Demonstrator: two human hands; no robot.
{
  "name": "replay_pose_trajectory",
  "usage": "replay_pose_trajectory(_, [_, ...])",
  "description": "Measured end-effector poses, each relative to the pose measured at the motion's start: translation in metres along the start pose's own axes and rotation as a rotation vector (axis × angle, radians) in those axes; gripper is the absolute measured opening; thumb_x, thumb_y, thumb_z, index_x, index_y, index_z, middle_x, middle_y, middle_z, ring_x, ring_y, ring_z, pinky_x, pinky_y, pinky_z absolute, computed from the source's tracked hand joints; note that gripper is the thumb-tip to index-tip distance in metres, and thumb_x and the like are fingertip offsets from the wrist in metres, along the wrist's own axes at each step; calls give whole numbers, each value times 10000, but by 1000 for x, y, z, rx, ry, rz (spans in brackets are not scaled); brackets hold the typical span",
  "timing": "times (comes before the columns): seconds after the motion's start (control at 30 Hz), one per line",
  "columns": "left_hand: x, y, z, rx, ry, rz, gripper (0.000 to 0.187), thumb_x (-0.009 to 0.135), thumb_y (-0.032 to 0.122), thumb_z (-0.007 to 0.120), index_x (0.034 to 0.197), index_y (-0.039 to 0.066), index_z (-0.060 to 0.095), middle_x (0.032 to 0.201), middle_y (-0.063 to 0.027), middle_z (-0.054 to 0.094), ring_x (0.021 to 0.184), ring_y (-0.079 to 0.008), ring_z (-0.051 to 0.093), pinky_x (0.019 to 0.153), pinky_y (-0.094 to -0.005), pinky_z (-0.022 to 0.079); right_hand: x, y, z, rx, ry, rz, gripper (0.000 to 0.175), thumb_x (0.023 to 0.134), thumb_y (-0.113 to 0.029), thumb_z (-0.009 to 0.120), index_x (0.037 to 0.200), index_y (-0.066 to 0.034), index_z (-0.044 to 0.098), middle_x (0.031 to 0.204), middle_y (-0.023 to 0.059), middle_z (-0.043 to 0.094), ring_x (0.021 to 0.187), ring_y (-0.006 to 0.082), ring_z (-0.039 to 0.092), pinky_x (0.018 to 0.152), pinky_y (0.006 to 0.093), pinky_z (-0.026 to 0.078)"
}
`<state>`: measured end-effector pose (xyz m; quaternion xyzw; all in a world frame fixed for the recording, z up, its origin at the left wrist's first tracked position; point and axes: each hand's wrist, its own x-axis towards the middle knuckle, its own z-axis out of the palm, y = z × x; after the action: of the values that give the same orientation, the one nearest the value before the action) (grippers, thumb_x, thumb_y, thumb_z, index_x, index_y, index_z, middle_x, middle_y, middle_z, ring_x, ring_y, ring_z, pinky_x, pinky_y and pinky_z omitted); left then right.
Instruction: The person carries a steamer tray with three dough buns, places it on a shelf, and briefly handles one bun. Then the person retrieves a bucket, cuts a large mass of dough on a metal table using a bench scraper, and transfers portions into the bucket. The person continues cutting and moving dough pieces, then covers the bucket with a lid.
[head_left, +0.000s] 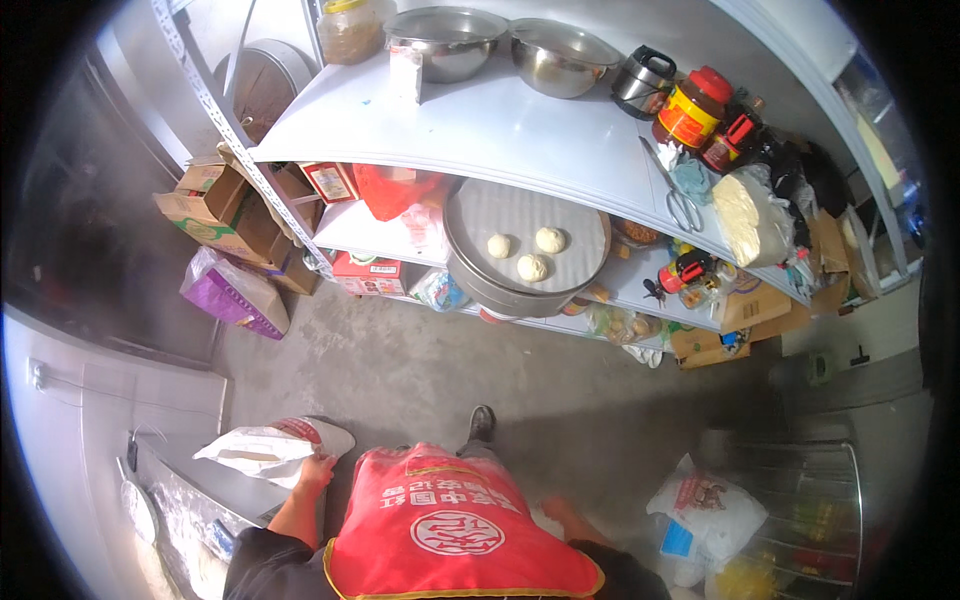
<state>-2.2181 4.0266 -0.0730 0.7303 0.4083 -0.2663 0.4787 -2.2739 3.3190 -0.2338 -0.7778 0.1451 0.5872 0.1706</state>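
My left hand is at the edge of a white sack with red print, its fingers closed on the plastic. The sack stands beside a floured metal work surface at the lower left. Low by my right side, my right hand is blurred and partly hidden by the red apron. Something white shows against that hand; whether it is held I cannot tell. Ahead of me, three pale dough buns sit on a lined round steamer tray stacked on the shelf.
A metal shelf rack bears steel bowls, jars and scissors. Cardboard boxes and a purple-white sack stand on the concrete floor at left. A wire rack with a white bag is at right.
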Motion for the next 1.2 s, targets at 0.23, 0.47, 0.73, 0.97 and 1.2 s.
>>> replay_pose_trajectory(0.23, [-63, 16, 24, -138, 45, -141, 434, 1012, 322, 704, 1255, -36, 680, 893, -47, 673, 674, -126, 606, 565, -287, 490, -11, -88, -233, 298, 423, -89, 480, 933, -410, 741, 1111, 35, 762, 1149, 282, 743, 1089, 441, 714, 945, 509, 560])
replay_pose_trajectory(0.47, [-114, 37, 49, -231, 120, -143, 409, 1020, 310, 711, 1265, -16, 671, 922, -37, 685, 714, -106, 613, 601, -272, 499, 0, -193, -303, 229, 545, -387, 370, 911, -358, 758, 1067, -23, 778, 1093, 217, 767, 1066, 393, 729, 915, 465, 566])
replay_pose_trajectory(0.73, [-178, -62, 57, -549, 314, -100, 387, 1022, 267, 721, 1273, -19, 656, 953, -57, 682, 710, -118, 619, 578, -272, 496, -22, -255, -226, -244, 414, -483, 409, 930, -386, 710, 1138, -41, 781, 1209, 219, 740, 1162, 416, 689, 996, 495, 551])
replay_pose_trajectory(0.97, [-250, -293, 69, -851, 441, -281, 312, 1036, 257, 694, 1203, -3, 653, 839, -38, 620, 595, -133, 573, 477, -301, 442, -41, -298, -128, -565, 377, -464, 451, 953, -410, 678, 1162, -23, 778, 1275, 212, 726, 1187, 409, 691, 1016, 490, 557])
replay_pose_trajectory(1.2, [-350, -502, 137, -1012, 617, -561, 317, 1001, 322, 722, 971, 9, 681, 720, -82, 590, 523, -226, 543, 484, -422, 424, -39, -395, 2, -1168, 319, -768, 465, 937, -427, 707, 1086, 6, 787, 1179, 251, 742, 1150, 424, 690, 964, 483, 565])
